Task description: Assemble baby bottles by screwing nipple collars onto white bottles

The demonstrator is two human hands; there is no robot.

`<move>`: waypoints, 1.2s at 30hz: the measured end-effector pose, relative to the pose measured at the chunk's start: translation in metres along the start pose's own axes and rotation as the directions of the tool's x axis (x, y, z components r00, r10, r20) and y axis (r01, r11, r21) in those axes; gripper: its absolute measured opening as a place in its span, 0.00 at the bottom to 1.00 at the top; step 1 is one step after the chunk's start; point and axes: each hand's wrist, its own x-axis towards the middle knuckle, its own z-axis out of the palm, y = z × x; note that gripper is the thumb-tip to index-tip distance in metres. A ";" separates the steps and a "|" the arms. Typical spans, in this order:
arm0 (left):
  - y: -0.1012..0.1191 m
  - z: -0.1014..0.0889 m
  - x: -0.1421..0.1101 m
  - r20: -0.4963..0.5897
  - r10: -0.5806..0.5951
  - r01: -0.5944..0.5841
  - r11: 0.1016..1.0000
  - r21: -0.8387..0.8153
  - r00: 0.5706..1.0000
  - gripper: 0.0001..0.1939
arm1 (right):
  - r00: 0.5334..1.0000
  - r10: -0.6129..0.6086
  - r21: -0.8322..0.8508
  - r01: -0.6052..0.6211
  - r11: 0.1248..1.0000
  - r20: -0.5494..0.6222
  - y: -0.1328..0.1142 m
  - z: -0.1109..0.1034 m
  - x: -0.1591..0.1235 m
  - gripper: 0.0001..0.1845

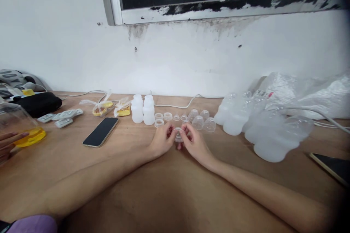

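Observation:
Between my two hands I hold a translucent bottle collar ring [178, 139], above the table. My left hand [163, 139] pinches its left side, and my right hand [195, 142] grips the right side with thumb and fingers. A clear piece, perhaps a nipple, seems to sit inside the ring; it is too small to tell. Just behind my hands are several loose collar rings [159, 122], small clear nipples [176, 117] and clear dome caps [210, 124]. Two white bottles [148, 111] stand upright to the left of these.
A phone [100, 132] lies to the left, near bagged yellow items [123, 108]. Several frosted bottles [273, 142] cluster at right, before plastic bags [308, 91] and another phone [332, 167]. At far left, another person's hand [9, 142] touches a container with yellow contents [34, 136]. A white cable [188, 105] runs behind.

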 end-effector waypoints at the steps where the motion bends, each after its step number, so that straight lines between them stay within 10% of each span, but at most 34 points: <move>1: 0.000 0.000 0.000 -0.003 -0.006 0.006 1.000 -0.007 1.000 0.07 | 1.000 0.012 0.030 -0.012 0.999 0.002 0.001 0.000 0.000 0.12; 10: -0.005 0.001 -0.002 0.055 -0.027 0.036 0.985 -0.168 0.998 0.06 | 0.992 0.128 0.314 -0.127 0.941 0.018 0.003 -0.002 0.003 0.16; 25: -0.007 0.002 0.001 -0.044 0.035 -0.032 0.998 0.047 0.998 0.03 | 0.996 0.092 0.179 -0.087 0.980 -0.022 0.002 -0.001 0.000 0.11; 36: 0.000 0.001 -0.001 0.031 0.001 0.002 0.995 -0.099 1.000 0.06 | 0.991 0.131 0.322 -0.124 0.938 0.001 0.009 -0.001 0.007 0.15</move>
